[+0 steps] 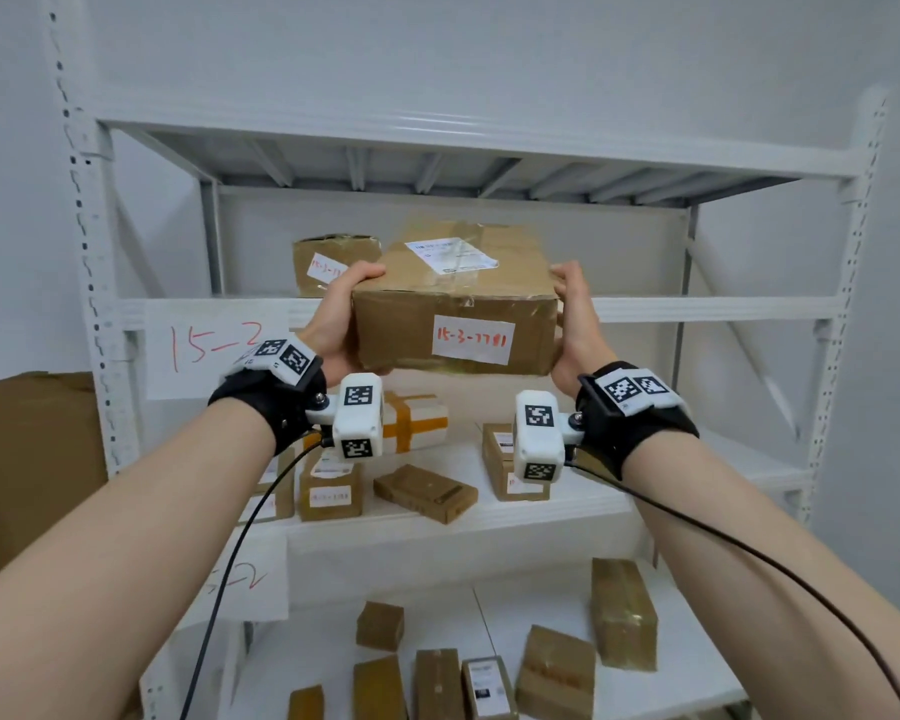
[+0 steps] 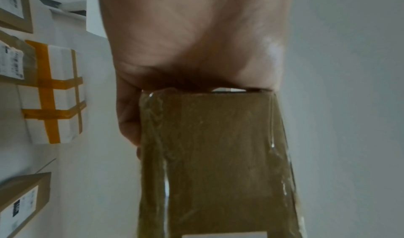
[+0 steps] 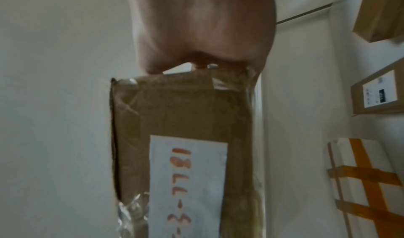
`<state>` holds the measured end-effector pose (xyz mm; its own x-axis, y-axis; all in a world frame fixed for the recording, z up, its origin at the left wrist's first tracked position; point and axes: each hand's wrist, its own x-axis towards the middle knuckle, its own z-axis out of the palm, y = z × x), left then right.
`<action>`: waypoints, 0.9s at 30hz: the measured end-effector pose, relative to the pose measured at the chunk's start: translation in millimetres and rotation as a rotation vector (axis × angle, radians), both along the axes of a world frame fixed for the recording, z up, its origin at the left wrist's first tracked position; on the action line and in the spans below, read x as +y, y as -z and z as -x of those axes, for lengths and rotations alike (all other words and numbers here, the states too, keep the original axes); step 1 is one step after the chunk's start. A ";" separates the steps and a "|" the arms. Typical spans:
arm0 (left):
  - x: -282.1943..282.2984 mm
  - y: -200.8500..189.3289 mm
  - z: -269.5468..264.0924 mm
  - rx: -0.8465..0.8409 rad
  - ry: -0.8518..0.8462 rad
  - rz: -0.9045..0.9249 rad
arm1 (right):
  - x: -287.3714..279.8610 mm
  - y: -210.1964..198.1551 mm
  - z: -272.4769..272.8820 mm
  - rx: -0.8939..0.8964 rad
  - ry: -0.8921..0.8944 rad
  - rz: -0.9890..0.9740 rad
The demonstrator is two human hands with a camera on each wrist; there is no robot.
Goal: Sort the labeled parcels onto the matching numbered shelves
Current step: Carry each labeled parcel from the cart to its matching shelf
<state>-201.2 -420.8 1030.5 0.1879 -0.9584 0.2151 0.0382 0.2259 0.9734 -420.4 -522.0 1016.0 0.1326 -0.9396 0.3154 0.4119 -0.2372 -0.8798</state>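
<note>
A taped brown cardboard parcel (image 1: 455,298) with a white label reading 15-3-7781 is held up in front of the upper shelf (image 1: 697,310). My left hand (image 1: 341,314) grips its left end and my right hand (image 1: 575,317) grips its right end, thumbs over the top edge. The left wrist view shows the palm (image 2: 186,43) against the parcel's taped end (image 2: 218,155). In the right wrist view the palm (image 3: 203,26) presses the other end, label (image 3: 188,181) in sight. Another parcel (image 1: 328,265) labeled 15-3 sits on that shelf behind. A paper sign (image 1: 214,345) reads 15-2.
The middle shelf (image 1: 437,532) carries several small brown parcels and a white parcel with orange tape (image 1: 417,420). The lowest shelf (image 1: 515,615) holds several more brown parcels. A large cardboard box (image 1: 27,459) stands left of the white rack. Cables hang from both wrists.
</note>
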 end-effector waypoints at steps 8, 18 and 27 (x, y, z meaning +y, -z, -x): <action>-42.3 -28.5 32.4 0.035 -0.007 0.079 | -34.7 -2.0 28.0 -0.098 0.066 0.014; -92.6 -48.8 93.9 0.005 0.076 0.058 | -79.8 -4.5 73.3 -0.233 0.150 0.031; -136.3 -42.0 136.5 0.079 0.132 0.046 | -101.1 -3.3 119.2 -0.302 0.279 -0.020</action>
